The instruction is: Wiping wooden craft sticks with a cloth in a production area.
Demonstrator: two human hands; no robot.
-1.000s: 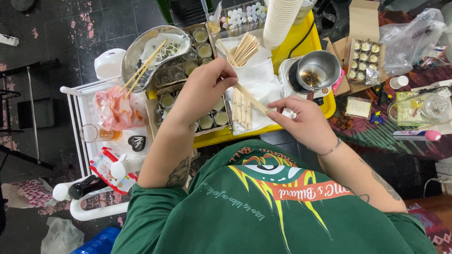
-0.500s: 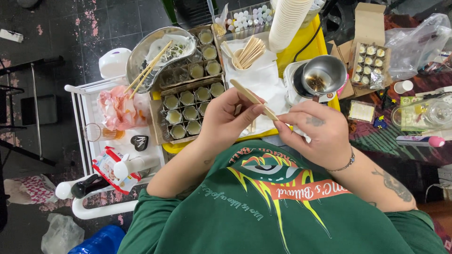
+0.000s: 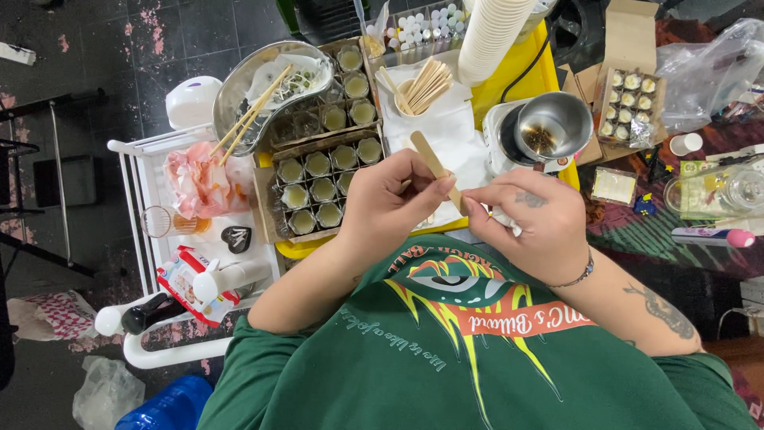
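At the far nine o'clock edge stands a white rack (image 3: 131,207) bearing a crumpled pink cloth (image 3: 203,181), a white domed lid (image 3: 191,101) and, lower toward eight o'clock, a red-and-white carton (image 3: 187,285) with a white bottle lying on it. Toward eleven o'clock a steel kidney-shaped tray (image 3: 239,95) holds two long wooden sticks (image 3: 251,119). Just right of it, a cardboard tray of small filled jars (image 3: 322,187) sits on a yellow board (image 3: 529,72). At centre, the left hand (image 3: 390,207) is curled, its thumb and fingertips pinching a flat wooden stick (image 3: 434,163) near the middle; the stick is tilted, its rounded free end pointing toward eleven o'clock above a white paper towel (image 3: 446,131). At twelve o'clock a cup of more flat sticks (image 3: 422,84) rests on that towel, with a tall stack of white cups (image 3: 493,32) beside it. The right hand (image 3: 533,223), a bracelet at its wrist, closes on the stick's lower end, fingers bent around it and a bit of white tissue. Toward one o'clock sits a steel pot (image 3: 553,127) on a white base, then an open cardboard box of small jars (image 3: 629,103), and at three o'clock a clear glass jar (image 3: 724,191).
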